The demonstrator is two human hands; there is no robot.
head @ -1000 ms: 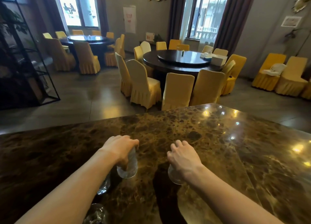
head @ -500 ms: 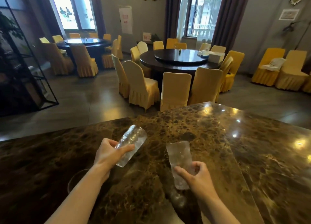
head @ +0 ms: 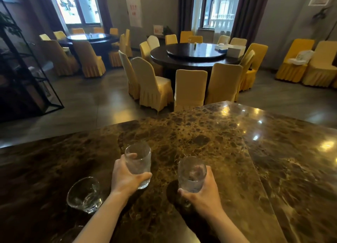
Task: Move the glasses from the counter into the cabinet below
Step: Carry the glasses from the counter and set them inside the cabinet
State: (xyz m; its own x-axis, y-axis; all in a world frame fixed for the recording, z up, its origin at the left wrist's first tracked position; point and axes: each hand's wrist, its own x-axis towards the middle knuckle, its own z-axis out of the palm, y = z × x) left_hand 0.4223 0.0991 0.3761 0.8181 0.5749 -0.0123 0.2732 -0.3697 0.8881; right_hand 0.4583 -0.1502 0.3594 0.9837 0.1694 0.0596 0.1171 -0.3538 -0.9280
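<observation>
Two clear textured glasses are held upright above the dark marble counter point(head: 209, 138). My left hand point(head: 125, 177) is wrapped around the lower part of the left glass point(head: 138, 160). My right hand point(head: 202, 191) grips the right glass point(head: 191, 173) from its right side and base. A third clear glass point(head: 84, 194) stands on the counter to the left of my left forearm. The cabinet below is out of sight.
The counter's far edge runs across the middle of the view, its right part angling away. Beyond it are a round dining table point(head: 197, 56) ringed by yellow-covered chairs point(head: 189, 89), a second table point(head: 93, 39) at the back left and a black metal shelf point(head: 27, 75) on the left.
Both hands have gone from covering the glasses on the counter to lifting them, then turned them from tilted to upright and drawn them closer to me.
</observation>
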